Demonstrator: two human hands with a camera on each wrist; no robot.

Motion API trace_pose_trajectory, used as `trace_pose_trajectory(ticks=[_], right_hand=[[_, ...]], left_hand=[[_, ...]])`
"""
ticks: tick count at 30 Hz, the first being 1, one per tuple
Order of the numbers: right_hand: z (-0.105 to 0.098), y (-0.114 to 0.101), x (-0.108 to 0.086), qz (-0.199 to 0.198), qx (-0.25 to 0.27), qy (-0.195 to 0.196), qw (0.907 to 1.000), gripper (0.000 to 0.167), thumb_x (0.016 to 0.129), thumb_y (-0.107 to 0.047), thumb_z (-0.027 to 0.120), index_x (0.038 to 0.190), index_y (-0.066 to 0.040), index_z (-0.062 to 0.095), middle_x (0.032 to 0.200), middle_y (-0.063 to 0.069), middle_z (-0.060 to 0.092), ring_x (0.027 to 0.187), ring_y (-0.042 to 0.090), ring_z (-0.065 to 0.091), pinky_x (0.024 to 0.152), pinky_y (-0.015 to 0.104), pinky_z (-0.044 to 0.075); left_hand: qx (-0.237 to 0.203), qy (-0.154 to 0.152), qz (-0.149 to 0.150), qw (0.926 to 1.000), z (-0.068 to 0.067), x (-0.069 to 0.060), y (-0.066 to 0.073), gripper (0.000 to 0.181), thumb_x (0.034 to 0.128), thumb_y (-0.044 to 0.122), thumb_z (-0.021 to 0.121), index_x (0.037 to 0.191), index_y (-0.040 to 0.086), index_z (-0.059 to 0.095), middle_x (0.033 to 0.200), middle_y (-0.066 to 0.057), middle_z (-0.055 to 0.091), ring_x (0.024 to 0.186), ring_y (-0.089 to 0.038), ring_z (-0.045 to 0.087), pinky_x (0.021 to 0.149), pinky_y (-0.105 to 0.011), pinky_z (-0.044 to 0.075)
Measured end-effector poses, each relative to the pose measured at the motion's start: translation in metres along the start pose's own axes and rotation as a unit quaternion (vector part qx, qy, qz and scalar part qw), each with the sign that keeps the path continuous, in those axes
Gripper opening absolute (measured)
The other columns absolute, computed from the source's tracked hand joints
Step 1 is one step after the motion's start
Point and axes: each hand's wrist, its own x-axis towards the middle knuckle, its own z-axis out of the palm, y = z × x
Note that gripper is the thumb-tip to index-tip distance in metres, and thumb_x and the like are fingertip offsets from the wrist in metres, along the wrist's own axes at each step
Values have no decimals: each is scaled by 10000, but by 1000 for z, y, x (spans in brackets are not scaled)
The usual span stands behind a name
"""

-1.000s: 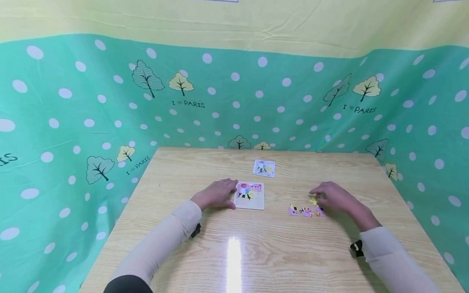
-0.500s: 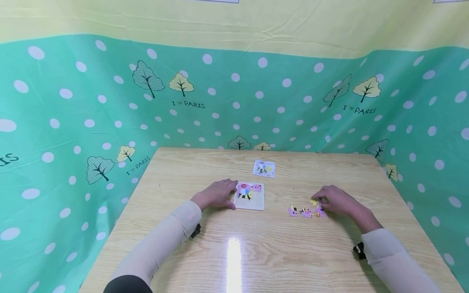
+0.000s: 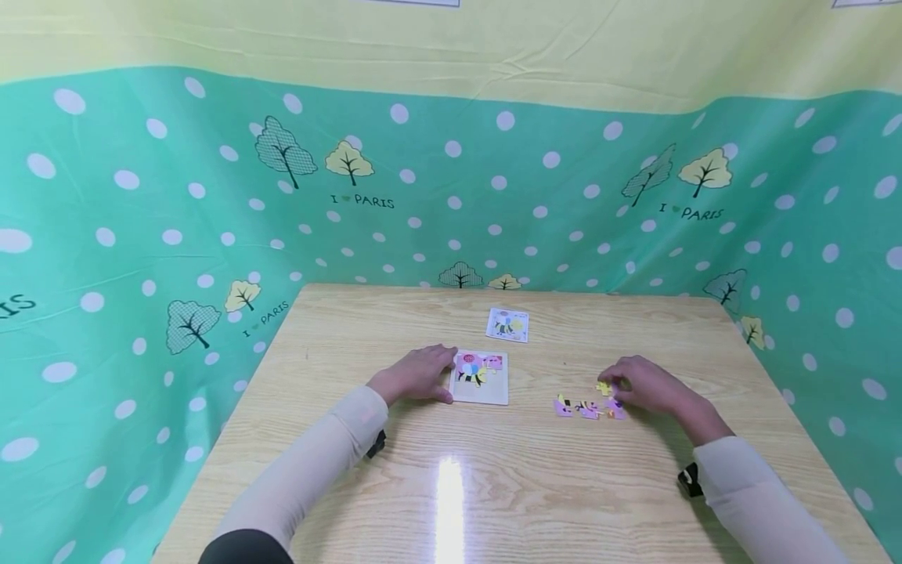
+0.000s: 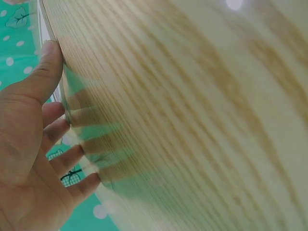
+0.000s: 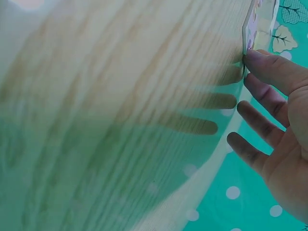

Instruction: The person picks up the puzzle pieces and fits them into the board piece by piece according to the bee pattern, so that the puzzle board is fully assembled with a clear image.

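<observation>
A square white puzzle tray [image 3: 486,392] lies mid-table, with part of a bee picture in its upper left. My left hand [image 3: 417,371] holds its left side, fingers near the upper corner, thumb at the lower one; in the left wrist view the left hand [image 4: 29,139] shows its thumb against the tray's edge. To the right, my right hand [image 3: 644,385] pinches at a purple puzzle piece [image 3: 615,408] beside a yellow puzzle piece [image 3: 604,388]. In the right wrist view the right hand [image 5: 284,130] has its thumb at a piece's edge; the fingertips partly hide the contact.
More loose puzzle pieces [image 3: 587,410] lie flat left of my right hand. Behind the tray is a small picture card [image 3: 507,324] with a paler bee. The wooden table [image 3: 550,486] ends at a green dotted curtain [image 3: 451,204] at the back and sides.
My right hand has drawn its index finger in and lowered onto the pieces at their right end. The purple piece there has shifted very slightly left. My left hand and the tray have stayed put.
</observation>
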Motion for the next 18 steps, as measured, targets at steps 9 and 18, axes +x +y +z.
trace_pose_trajectory(ticks=[9,18], right_hand=[[-5,-9,6,72,369,31,9993,331,882,-118,761,1208,-64,730,922,-70,667,880,123,596,811,367,555],[-6,-26,24,-14,690,24,9976,327,917,-105,712,1241,-60,713,975,-36,692,934,163,626,842,390,564]], left_hand=[[44,59,27,10000,1,0,0,1031,845,604,730,1597,52,291,1652,-95,359,1544,-321,309,1271,-497,293],[25,67,66,10000,1,0,0,1038,843,607,729,1597,45,287,1646,-107,367,1541,-333,312,1272,-501,289]])
